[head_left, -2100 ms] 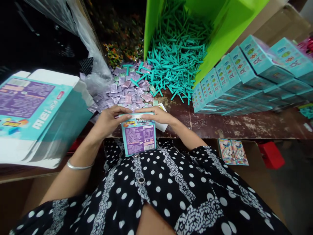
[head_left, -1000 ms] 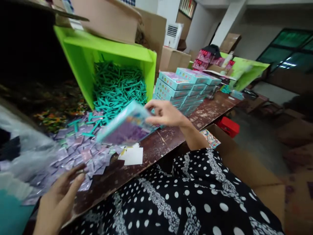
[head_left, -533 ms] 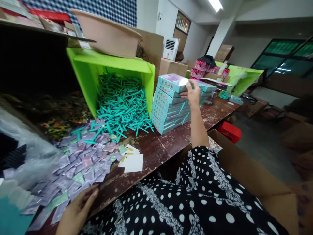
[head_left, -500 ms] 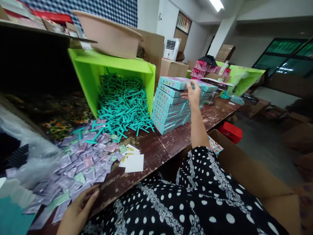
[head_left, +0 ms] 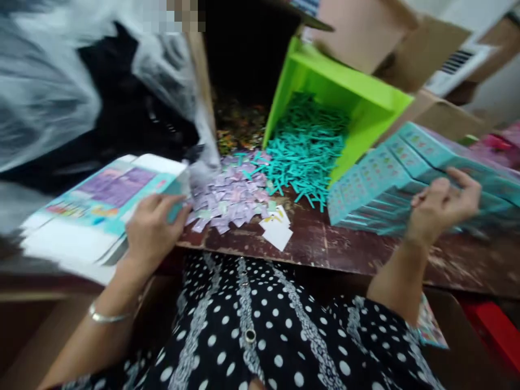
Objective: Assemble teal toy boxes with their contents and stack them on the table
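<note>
My left hand (head_left: 156, 227) is at the right edge of a stack of flat printed cartons (head_left: 109, 203), fingers curled over the edge of the top carton. The cartons are turquoise and white with a purple panel. On the right, my right hand (head_left: 444, 208) is beside a stack of closed turquoise boxes (head_left: 377, 179), its fingers loosely bent and apart, holding nothing that I can see. Between the hands lie small lilac, pink and green sachets (head_left: 231, 195), white cards (head_left: 278, 233) and a heap of turquoise plastic sticks (head_left: 304, 157).
A lime-green bin (head_left: 361, 97) lies on its side behind the sticks, with a pale basin (head_left: 361, 32) on top. Clear plastic wrap (head_left: 49, 92) hangs at the left. The brown tabletop (head_left: 345, 249) has a front edge close to my body. A red object (head_left: 495, 330) is low at the right.
My view has turned left. My left hand has moved from the table edge by the sachets onto the flat cartons. My right hand has come down from the top of the box stack to its side.
</note>
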`<state>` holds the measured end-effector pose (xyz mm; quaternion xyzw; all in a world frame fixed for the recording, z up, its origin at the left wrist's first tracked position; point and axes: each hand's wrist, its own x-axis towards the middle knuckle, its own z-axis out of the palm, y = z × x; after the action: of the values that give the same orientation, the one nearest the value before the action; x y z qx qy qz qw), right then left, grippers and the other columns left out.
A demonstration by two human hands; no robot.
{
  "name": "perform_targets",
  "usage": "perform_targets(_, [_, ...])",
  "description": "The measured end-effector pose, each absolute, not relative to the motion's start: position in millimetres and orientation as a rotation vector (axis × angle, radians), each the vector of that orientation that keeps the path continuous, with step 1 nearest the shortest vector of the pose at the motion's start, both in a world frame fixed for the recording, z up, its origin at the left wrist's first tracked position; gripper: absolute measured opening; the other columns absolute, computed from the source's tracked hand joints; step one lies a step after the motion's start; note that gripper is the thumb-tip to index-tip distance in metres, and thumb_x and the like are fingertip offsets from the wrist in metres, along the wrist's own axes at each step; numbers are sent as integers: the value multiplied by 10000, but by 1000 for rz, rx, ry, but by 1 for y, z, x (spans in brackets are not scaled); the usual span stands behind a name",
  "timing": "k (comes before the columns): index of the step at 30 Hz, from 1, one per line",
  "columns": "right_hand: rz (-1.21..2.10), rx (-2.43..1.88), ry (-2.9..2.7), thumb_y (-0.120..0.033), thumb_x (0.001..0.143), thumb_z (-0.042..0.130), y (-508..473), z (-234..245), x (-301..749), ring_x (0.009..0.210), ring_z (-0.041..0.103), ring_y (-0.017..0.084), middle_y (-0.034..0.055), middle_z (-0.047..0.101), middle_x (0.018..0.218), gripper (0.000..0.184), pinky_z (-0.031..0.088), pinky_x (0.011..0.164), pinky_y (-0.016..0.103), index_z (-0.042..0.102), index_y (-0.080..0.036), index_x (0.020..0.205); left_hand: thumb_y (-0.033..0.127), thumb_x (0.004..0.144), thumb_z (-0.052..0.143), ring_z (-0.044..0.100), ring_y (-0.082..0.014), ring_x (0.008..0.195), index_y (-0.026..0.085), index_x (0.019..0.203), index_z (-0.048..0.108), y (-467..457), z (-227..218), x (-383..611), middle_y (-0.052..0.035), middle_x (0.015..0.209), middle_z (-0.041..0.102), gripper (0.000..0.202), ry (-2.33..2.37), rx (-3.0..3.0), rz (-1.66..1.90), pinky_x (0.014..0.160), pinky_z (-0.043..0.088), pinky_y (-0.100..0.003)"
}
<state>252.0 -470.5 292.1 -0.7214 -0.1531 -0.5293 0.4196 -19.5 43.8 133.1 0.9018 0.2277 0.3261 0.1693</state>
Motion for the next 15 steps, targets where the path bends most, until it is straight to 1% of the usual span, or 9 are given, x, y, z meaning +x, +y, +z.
perform_targets(1, [-1246,-1819,-414,-648,1064,670,-458,283,246,457,489,215,1,526,654,416,379,483,409,742,-285,1255,615,1066,569,715,-450,1329,128,1383,788,57,145,-24,-265,1351,798,621,742,2662,943,1158,572,-575])
perform_targets(2, [-1200,-1832,-440,-644,1056,688,-446,273,239,453,514,227,9,546,647,402,379,480,413,767,-289,1227,606,1047,603,657,-478,1416,59,1523,691,68,155,-28,-312,1480,736,730,835,2755,883,1216,527,-616])
perform_targets(3, [-1151,-1859,-461,-639,1050,697,-434,263,231,452,538,234,12,566,636,407,392,480,413,787,-276,1212,602,1035,628,628,-505,1440,-1,1599,602,77,162,-31,-351,1526,695,826,944,2825,756,1217,515,-649])
perform_targets(4, [-1107,-1890,-467,-633,1044,699,-422,253,224,451,557,234,12,582,625,421,405,480,405,801,-254,1196,600,1027,644,623,-528,1430,-45,1609,563,82,168,-33,-378,1522,680,873,1023,2878,585,1197,522,-667])
perform_targets(5, [-1072,-1920,-464,-629,1035,700,-412,245,217,447,565,225,6,590,610,440,419,479,392,809,-227,1178,594,1030,648,632,-542,1404,-67,1584,571,85,172,-33,-389,1491,686,866,1078,2912,411,1164,543,-667])
perform_targets(8, [-928,-2017,-466,-601,1043,676,-390,225,206,486,597,184,-12,636,645,467,471,523,345,806,-181,1199,509,1084,590,656,-529,1352,-26,1401,719,81,180,-29,-345,1366,725,635,1088,2972,86,1107,582,-608])
perform_targets(10, [-838,-2052,-499,-578,1058,666,-380,217,202,523,619,167,-18,656,677,446,492,556,321,801,-182,1210,411,1103,542,638,-514,1380,0,1368,743,74,182,-26,-326,1374,712,529,1065,2992,60,1094,592,-578])
perform_targets(12, [-752,-2069,-533,-558,1064,663,-373,212,199,534,630,159,-21,668,684,420,505,569,309,802,-186,1202,348,1093,529,641,-507,1381,-8,1395,715,70,181,-23,-334,1400,693,503,1080,2968,68,1079,600,-571])
perform_targets(15, [-643,-2084,-564,-541,1056,666,-365,205,194,529,625,150,-25,682,680,407,516,574,302,809,-187,1199,372,1057,592,678,-492,1333,-9,1443,664,68,177,-23,-334,1407,693,547,1117,2892,93,1092,600,-571])
